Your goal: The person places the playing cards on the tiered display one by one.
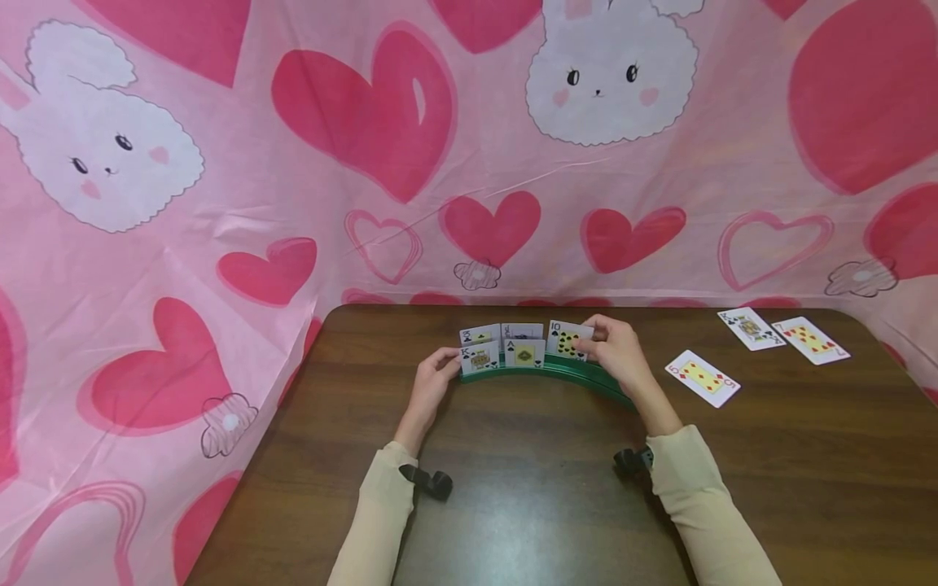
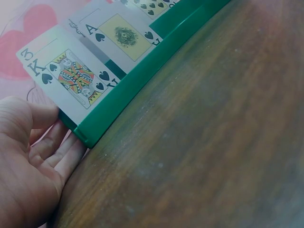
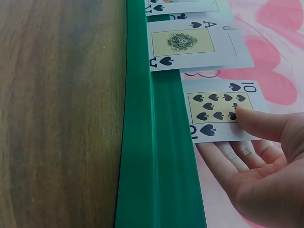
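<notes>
A curved green card holder (image 1: 579, 373) stands on the table with cards upright in it. The king of spades (image 2: 76, 78) and ace of spades (image 1: 524, 354) occupy its front row. Behind them, partly covered, are a card marked 3 (image 1: 475, 334) and a card with small corner lettering (image 1: 522, 330). At the holder's left end, my left hand (image 1: 431, 382) grips it, thumb by the king's edge and fingers behind. My right hand (image 1: 621, 354) pinches the ten of spades (image 3: 218, 107) at the back row, thumb on its face, right of the ace.
On the right of the wooden table (image 1: 513, 480) lie three face-up cards: a king (image 1: 751, 328), a red seven (image 1: 811, 340) and a five of diamonds (image 1: 703, 378). A pink cloth (image 1: 513, 163) with hearts and rabbits hangs behind the table and along its left side.
</notes>
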Available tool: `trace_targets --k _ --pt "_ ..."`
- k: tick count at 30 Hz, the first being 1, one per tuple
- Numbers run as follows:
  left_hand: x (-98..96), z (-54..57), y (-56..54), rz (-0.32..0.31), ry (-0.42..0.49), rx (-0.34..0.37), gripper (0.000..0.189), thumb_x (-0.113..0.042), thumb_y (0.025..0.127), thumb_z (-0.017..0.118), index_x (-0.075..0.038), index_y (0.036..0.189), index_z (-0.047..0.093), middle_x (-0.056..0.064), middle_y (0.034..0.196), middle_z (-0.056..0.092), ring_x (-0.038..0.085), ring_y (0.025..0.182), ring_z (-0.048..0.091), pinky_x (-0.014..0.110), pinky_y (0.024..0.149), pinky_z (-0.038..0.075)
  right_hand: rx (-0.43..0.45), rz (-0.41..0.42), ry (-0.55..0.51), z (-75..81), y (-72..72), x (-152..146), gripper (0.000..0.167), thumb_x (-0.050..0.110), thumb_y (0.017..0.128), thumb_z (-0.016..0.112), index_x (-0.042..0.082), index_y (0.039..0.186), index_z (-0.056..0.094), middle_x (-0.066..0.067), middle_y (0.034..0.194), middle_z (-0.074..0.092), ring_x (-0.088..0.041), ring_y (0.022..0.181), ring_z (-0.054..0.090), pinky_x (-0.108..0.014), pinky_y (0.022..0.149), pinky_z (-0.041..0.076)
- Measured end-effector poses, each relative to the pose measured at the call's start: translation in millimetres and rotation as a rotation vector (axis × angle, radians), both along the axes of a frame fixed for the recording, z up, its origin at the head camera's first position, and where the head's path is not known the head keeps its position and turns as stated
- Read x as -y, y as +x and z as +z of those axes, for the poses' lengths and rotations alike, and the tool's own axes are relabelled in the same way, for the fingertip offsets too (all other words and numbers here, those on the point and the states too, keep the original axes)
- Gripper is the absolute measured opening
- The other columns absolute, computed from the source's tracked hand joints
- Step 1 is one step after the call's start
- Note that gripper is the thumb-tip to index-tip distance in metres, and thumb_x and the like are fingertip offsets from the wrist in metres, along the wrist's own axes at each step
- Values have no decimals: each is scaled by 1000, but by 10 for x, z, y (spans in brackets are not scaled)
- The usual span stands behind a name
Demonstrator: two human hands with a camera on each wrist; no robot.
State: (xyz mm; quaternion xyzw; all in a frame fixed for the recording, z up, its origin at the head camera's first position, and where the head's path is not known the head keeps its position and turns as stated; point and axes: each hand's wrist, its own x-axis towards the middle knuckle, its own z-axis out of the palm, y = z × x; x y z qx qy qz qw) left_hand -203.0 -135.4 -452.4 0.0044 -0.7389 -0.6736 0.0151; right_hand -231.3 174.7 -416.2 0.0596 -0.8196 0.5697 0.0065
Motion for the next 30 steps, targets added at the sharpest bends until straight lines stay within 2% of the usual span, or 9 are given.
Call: trace_targets --k 7,14,21,25,30 --pt "-4 9 15 0 -1 -5 22 -1 102 58 14 116 66 24 120 68 19 105 62 35 95 50 42 5 -44 -5 -6 -3 23 4 94 73 -11 107 63 -20 98 75 -9 79 65 -25 68 56" --pt "-11 2 10 6 -7 -7 22 -1 103 57 14 115 66 24 118 69 19 104 62 33 94 50 59 30 -43 -12 -10 -26 24 8 96 72 -11 109 63 -22 103 75 -12 82 66 -26 70 57" --pt "35 -319 -189 9 -8 9 23 -3 104 57 12 117 67 22 120 69 19 105 62 35 95 50 57 62 -14 7 14 -106 34 12 96 74 -11 118 63 -23 108 73 -19 88 67 -25 76 58" --pt "30 -361 -203 18 -9 4 24 -7 104 58 9 119 67 20 123 69 21 108 62 38 98 49 63 126 -12 51 52 -233 38 12 96 74 -11 123 62 -25 112 71 -20 90 69 -26 80 58" --pt "29 -363 -193 33 -13 5 23 -8 104 59 8 119 68 20 123 69 25 110 62 42 101 48 51 183 -10 101 91 -429 39 9 95 74 -11 126 61 -27 116 70 -12 93 71 -25 82 57"
